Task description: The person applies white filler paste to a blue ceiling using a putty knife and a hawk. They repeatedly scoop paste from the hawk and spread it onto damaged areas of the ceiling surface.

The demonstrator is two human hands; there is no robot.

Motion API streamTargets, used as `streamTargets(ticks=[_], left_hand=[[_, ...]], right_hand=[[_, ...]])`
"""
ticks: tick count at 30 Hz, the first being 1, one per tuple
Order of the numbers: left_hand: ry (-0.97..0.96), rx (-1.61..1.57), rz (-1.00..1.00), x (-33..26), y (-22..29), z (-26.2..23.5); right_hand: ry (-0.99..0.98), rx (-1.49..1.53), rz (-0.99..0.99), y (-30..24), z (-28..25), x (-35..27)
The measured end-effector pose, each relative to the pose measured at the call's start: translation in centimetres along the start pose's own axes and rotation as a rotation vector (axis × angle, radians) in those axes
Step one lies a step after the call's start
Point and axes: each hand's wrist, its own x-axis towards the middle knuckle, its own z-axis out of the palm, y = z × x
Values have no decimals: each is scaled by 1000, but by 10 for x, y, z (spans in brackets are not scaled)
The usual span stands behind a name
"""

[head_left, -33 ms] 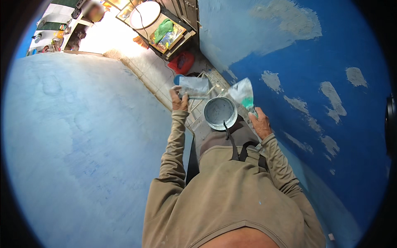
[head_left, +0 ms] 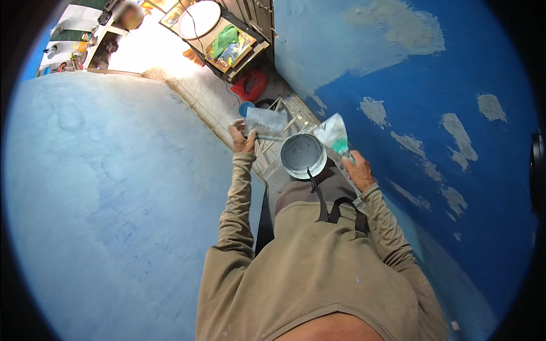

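My left hand (head_left: 243,136) is closed on the near left edge of a wide rectangular metal scraper (head_left: 266,123), its flat face smeared with grey-white filler. On the right, my right hand (head_left: 358,170) grips the handle of a putty knife (head_left: 333,132) with a broad, whitish-smeared blade and green at its base. Between both hands, in front of my body, stands a round bucket (head_left: 288,167). Grey paste coats its inside, and a dark strap hangs over its near rim. Both blades are held apart, beyond the bucket's rim.
A blue wall (head_left: 409,187) with grey filler patches rises close on my right; a pale blue wall (head_left: 114,187) stands left. Ahead below are wooden ladder-like bars (head_left: 291,122), a blue container (head_left: 245,108), a red bag (head_left: 250,85) and a cabinet (head_left: 244,68) carrying a green cloth.
My left hand has shifted slightly left, and the scraper shows more of its flat face. The putty knife's blade has dipped a little toward the bucket. The bucket has stayed in place.
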Motion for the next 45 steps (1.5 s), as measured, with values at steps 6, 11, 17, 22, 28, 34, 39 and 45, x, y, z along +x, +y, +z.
streamTargets(ticks=[6,11,17,22,28,34,39,45], left_hand=[[-203,-148,-303,-10,-39,-37],[-373,25,-348,-28,-54,-19],[-523,293,-393,-60,-78,18],[-609,631,-314,-79,-106,32],[-726,701,-300,-81,-130,34],[-801,762,-372,-68,-105,38],[-693,677,-190,-85,-126,35],[-667,620,-318,-84,-114,38]], right_hand=[[-194,-374,31,43,40,14],[-273,-323,123,62,81,33],[-293,-351,101,62,87,36],[-346,-15,289,52,102,39],[-206,140,372,64,149,48],[-225,74,449,57,172,62],[-212,445,618,37,181,56],[-320,540,605,66,157,58]])
